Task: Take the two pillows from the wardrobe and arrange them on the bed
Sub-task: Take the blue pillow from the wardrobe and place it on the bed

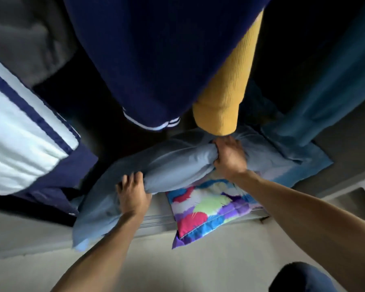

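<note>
The step in hand was getting the first pillow out of the wardrobe: the right hand [230,159] had its fingers clenched tight on a bunched fold of the light blue pillow [173,165], while the left hand [133,192] curled its fingers, slightly spread, over the pillow's near edge. The pillow was soft and creased, lying just under the hanging navy garment [156,60] and mustard sleeve [226,98]. The multicoloured patterned pillow [209,205] lay beneath the right-hand fingers, so the next move probably called for drawing the blue one clear without dragging it.
</note>
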Available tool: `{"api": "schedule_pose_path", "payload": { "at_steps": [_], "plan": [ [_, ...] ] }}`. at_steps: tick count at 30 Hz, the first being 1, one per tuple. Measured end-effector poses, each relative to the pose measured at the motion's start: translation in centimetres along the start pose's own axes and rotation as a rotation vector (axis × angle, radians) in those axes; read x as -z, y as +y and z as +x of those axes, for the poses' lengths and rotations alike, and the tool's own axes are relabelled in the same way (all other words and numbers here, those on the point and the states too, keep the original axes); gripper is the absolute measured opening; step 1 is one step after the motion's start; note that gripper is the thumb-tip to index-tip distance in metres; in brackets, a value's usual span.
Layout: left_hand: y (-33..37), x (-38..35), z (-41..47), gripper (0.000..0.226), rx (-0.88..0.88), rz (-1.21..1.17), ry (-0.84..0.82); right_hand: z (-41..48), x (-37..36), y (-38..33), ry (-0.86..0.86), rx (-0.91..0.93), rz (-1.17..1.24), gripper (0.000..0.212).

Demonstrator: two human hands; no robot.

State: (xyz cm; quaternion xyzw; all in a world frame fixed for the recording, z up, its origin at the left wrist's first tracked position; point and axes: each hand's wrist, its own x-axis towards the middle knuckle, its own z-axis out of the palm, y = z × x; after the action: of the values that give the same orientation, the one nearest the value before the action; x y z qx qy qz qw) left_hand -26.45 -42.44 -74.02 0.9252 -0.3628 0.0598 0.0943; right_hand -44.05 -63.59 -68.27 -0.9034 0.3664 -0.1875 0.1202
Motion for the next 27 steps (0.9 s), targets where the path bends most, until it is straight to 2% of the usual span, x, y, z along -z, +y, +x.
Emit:
{"api": "schedule_pose_path", "payload": {
  "at_steps": [3, 11, 16, 21, 27],
  "plan": [
    [0.5, 4.7, -1.6, 0.050, 0.014, -0.026, -0.073, -0.4, 4.0, -1.5, -0.029, 0.018, -0.060, 0.035],
    [2.7, 16.4, -8.7, 0.044, -0.010, -0.008, -0.320, -4.6, 14.9, -2.7, -0.422, 0.131, -0.251, 0.040],
    [3.4, 22.0, -14.2, 0.054, -0.057, 0.057, -0.433, -10.0, 19.2, -3.2, -0.576, 0.147, -0.284, 0.041],
    [3.6, 27.8, -18.3, 0.051, -0.146, 0.089, -0.467, -14.2, 23.8, -4.6, -0.595, 0.134, -0.268, 0.038],
    [4.3, 34.8, -21.0, 0.055, -0.371, 0.104, -0.508, -19.4, 30.8, -5.8, -0.589, 0.078, -0.286, 0.043]
  ]
}}
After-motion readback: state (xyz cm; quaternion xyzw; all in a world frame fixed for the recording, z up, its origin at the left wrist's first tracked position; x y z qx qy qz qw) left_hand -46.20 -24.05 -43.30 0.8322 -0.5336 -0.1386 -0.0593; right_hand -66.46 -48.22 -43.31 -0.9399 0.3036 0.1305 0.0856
